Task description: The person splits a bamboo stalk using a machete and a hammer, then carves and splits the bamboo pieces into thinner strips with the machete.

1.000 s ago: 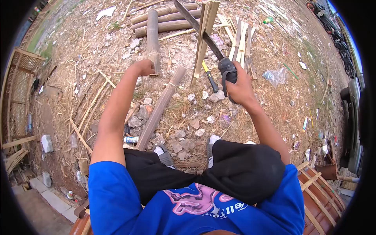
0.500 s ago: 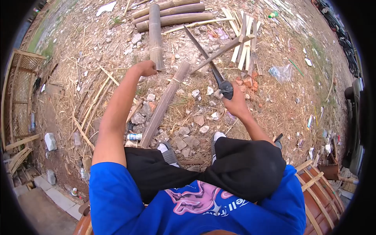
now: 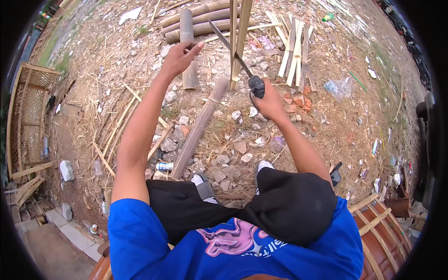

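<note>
My right hand [image 3: 270,101] is wrapped round the black handle of a machete [image 3: 220,33], its blade slanting up to the left. A bamboo strip [image 3: 242,35] stands upright in front of me, parted into two lengths toward the top, and the blade crosses it at the split. The strip's lower end is beside the end of a bamboo pole [image 3: 198,123] lying on the ground. To the left of the strip, my left hand [image 3: 179,59] is raised with its fingers apart, holding nothing. Behind it lies another bamboo pole [image 3: 186,25].
Thick bamboo poles [image 3: 210,16] are piled at the back. Split bamboo strips [image 3: 294,56] lie to their right. Broken bricks [image 3: 301,100], stones [image 3: 231,170], a can [image 3: 164,166] and a plastic bag [image 3: 339,87] are scattered over the straw-covered ground. A lattice panel [image 3: 32,109] stands at left.
The bamboo strip has gone from leaning right to upright, with its split lengths showing. My left hand has risen and its fingers have spread. The machete has shifted slightly left and up.
</note>
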`<action>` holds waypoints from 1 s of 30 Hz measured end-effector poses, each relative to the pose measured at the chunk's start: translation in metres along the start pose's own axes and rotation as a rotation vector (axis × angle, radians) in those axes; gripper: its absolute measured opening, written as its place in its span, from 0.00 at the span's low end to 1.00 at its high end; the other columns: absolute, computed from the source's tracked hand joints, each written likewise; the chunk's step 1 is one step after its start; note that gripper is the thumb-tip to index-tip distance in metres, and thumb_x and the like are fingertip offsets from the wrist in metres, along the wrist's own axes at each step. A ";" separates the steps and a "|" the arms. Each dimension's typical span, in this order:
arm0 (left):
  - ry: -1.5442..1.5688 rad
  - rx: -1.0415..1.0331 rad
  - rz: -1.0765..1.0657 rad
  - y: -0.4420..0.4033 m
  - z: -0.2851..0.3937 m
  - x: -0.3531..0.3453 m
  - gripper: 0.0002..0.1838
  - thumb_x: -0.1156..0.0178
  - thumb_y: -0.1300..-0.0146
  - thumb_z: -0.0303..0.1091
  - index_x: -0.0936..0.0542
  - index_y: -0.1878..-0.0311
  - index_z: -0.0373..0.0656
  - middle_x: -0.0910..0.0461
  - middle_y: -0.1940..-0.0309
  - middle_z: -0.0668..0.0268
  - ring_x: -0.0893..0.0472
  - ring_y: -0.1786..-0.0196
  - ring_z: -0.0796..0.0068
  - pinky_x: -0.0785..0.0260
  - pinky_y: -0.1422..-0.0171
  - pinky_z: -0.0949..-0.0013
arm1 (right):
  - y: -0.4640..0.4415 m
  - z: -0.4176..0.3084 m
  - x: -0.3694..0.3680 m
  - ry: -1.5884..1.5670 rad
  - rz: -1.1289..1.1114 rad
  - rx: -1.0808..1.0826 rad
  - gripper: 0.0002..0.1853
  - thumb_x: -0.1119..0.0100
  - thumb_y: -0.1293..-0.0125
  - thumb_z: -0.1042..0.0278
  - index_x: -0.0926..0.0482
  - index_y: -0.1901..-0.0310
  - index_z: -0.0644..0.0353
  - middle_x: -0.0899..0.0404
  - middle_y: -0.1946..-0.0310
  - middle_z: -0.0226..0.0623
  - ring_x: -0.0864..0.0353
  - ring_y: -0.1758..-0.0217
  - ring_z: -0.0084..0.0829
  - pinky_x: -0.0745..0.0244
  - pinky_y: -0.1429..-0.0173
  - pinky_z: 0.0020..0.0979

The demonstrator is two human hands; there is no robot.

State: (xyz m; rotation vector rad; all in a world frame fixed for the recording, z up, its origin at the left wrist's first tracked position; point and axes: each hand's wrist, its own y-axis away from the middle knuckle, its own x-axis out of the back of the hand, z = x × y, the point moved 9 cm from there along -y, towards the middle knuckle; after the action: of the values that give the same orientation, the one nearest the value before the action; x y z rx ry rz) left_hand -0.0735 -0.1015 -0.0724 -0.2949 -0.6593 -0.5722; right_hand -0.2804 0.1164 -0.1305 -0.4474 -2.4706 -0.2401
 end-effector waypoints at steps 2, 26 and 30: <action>0.439 -0.172 0.255 -0.004 0.056 0.031 0.25 0.43 0.29 0.54 0.22 0.48 0.40 0.18 0.57 0.65 0.19 0.52 0.72 0.23 0.50 0.65 | -0.003 0.000 -0.006 -0.003 0.015 0.022 0.25 0.35 0.46 0.71 0.30 0.46 0.61 0.18 0.62 0.55 0.18 0.55 0.57 0.25 0.50 0.46; 0.651 -0.649 0.681 0.012 0.149 0.113 0.22 0.56 0.22 0.51 0.31 0.37 0.45 0.27 0.41 0.63 0.23 0.47 0.71 0.29 0.45 0.64 | 0.029 -0.024 0.045 -0.097 0.005 0.044 0.21 0.35 0.42 0.72 0.28 0.47 0.64 0.18 0.60 0.50 0.16 0.56 0.47 0.25 0.50 0.40; 0.651 -0.661 0.724 0.015 0.157 0.126 0.21 0.56 0.22 0.50 0.30 0.40 0.44 0.26 0.43 0.63 0.23 0.49 0.71 0.28 0.47 0.64 | 0.014 0.040 0.006 0.016 0.012 -0.106 0.22 0.36 0.45 0.71 0.27 0.48 0.65 0.18 0.61 0.50 0.18 0.57 0.47 0.26 0.50 0.42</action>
State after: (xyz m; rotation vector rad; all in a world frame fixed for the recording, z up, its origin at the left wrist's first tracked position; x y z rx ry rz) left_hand -0.0611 -0.0729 0.1267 -0.8745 0.3008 -0.1381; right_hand -0.3016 0.1421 -0.1581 -0.5034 -2.4465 -0.3700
